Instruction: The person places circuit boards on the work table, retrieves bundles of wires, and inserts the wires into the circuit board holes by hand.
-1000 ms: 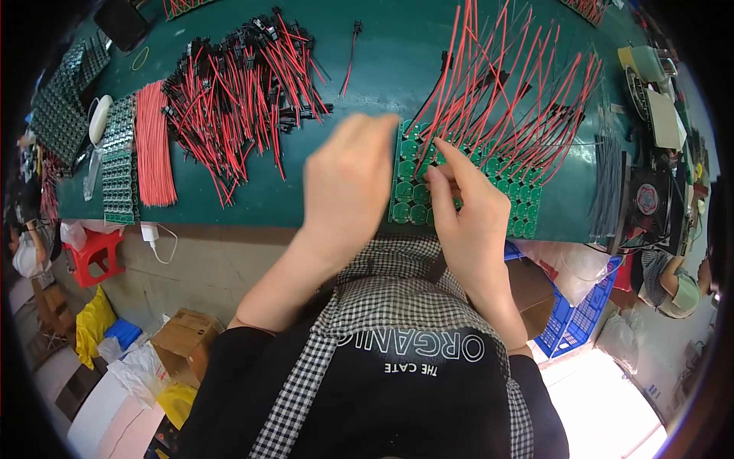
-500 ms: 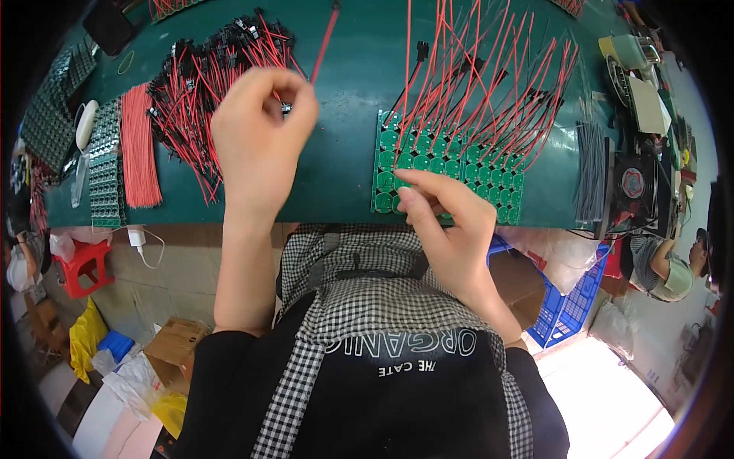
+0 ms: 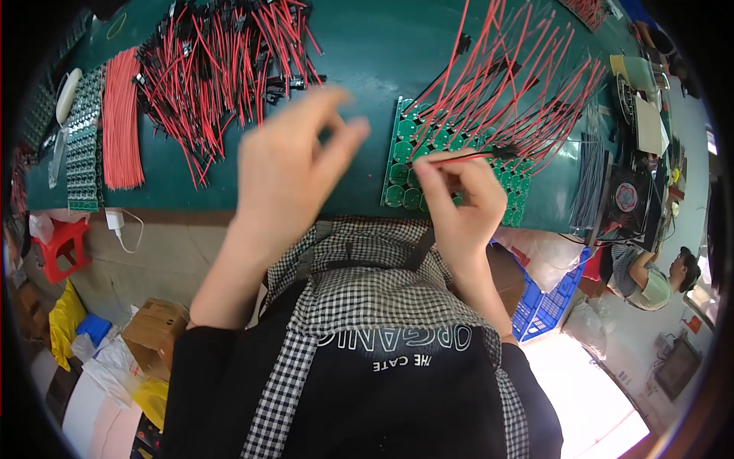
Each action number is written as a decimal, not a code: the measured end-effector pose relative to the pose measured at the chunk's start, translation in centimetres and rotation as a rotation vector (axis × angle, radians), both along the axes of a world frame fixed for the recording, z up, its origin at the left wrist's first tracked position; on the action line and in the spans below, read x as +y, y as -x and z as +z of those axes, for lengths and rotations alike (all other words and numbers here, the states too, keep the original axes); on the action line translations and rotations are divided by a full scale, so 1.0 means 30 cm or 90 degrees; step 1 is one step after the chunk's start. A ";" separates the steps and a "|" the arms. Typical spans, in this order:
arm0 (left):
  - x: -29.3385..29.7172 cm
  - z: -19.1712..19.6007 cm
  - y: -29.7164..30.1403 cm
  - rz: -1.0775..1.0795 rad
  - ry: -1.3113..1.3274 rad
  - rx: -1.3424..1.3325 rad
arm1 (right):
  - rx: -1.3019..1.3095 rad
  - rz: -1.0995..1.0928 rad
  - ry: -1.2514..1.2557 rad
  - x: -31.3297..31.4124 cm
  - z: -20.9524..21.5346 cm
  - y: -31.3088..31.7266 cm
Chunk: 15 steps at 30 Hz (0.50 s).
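My right hand [image 3: 468,210] pinches a connector lead [image 3: 462,157], a short red and black wire pair. Its black plug points right, over the boards. Just beneath that hand lies a panel of green circuit boards [image 3: 399,176], with many red and black leads [image 3: 527,84] rising from it toward the far side. My left hand [image 3: 287,164], smeared by motion, hovers over the table, thumb and forefinger apart and nothing visible between them. Beyond it spreads a big pile of red and black connector leads [image 3: 206,69].
On the left lie a bundle of red wires [image 3: 122,122], a strip of boards [image 3: 84,145] and a white handheld object [image 3: 68,96]. Dark grey wires [image 3: 587,180] and a black fan [image 3: 628,197] are at the right. Another person [image 3: 650,279] is at the far right.
The lead seen at my left hand is gone from it, and a lead is now in my right hand. My left hand has moved right and nearer; the view has shifted slightly.
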State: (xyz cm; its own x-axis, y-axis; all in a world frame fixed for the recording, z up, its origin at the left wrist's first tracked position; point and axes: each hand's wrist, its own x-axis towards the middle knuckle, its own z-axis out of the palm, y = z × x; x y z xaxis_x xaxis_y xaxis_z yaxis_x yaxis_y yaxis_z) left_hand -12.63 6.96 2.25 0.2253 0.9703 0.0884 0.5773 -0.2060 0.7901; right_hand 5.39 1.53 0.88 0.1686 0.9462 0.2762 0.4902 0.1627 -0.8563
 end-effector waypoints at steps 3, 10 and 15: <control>0.118 -0.018 -0.009 0.112 -0.207 0.297 | -0.069 -0.028 -0.052 0.031 -0.006 0.016; 0.118 -0.040 -0.005 0.135 -0.099 0.279 | -0.148 -0.081 -0.046 0.047 -0.021 0.021; 0.077 -0.018 -0.010 0.142 -0.048 0.269 | -0.153 -0.081 -0.018 0.048 -0.014 0.015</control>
State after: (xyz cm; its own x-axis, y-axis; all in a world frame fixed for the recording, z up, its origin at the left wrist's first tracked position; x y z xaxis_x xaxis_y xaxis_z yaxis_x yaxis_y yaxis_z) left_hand -12.31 9.26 1.70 0.0438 0.9934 0.1061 0.8811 -0.0885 0.4645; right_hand 4.94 2.99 0.47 0.2124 0.9131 0.3481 0.6972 0.1080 -0.7087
